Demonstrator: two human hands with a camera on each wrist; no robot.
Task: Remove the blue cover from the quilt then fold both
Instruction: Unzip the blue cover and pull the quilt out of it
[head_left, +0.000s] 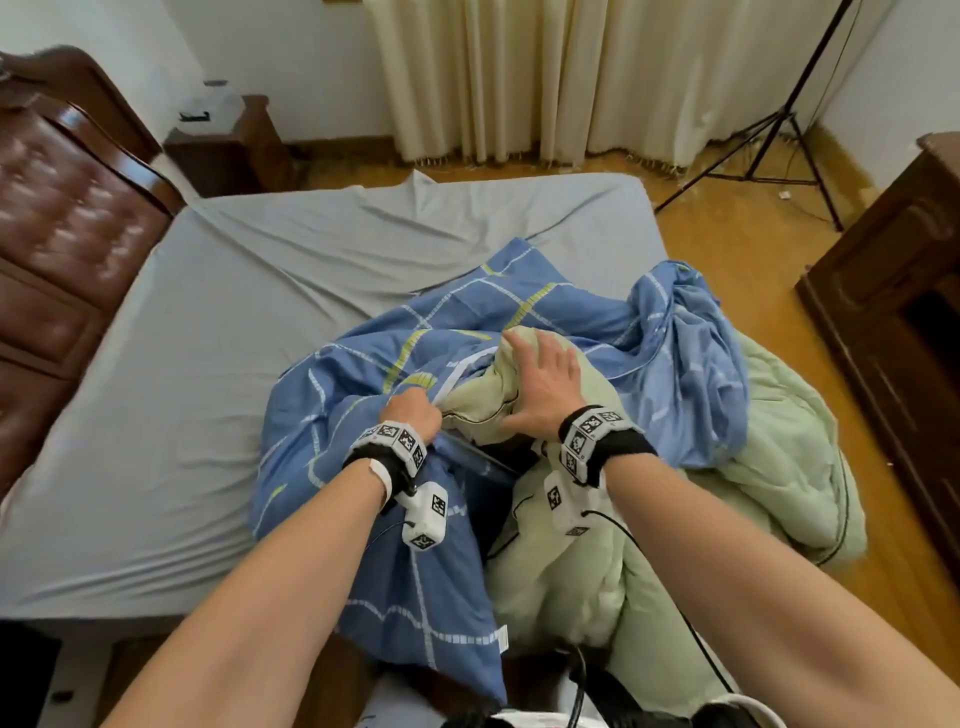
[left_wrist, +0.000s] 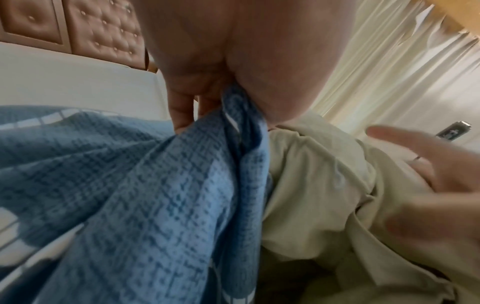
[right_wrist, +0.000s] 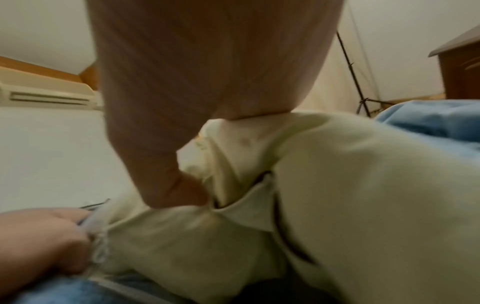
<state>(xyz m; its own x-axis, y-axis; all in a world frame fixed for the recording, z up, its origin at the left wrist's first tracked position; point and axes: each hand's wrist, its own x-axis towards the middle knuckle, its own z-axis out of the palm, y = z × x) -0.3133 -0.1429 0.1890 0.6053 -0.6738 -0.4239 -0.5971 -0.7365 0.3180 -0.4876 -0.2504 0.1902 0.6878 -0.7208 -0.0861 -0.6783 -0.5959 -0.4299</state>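
Quilt (head_left: 561, 566) partly in blue cover (head_left: 415, 571) — L hand (head_left: 410, 415) gripping.

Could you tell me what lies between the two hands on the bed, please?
In the head view, a bunched fold of the green quilt fills the gap between the left hand, gripping the blue cover, and the right hand flat on the quilt.

The duvet cover (head_left: 415, 364) and quilt (head_left: 701, 493) lie bunched on the bed (head_left: 182, 364) at its near right corner, the quilt spilling over the right edge. The headboard (head_left: 57, 234) stands at the left, a nightstand (head_left: 228, 145) behind it, curtains (head_left: 571, 78) along the far wall, a tripod (head_left: 779, 130) to their right, and a cabinet (head_left: 898, 312) at the far right.
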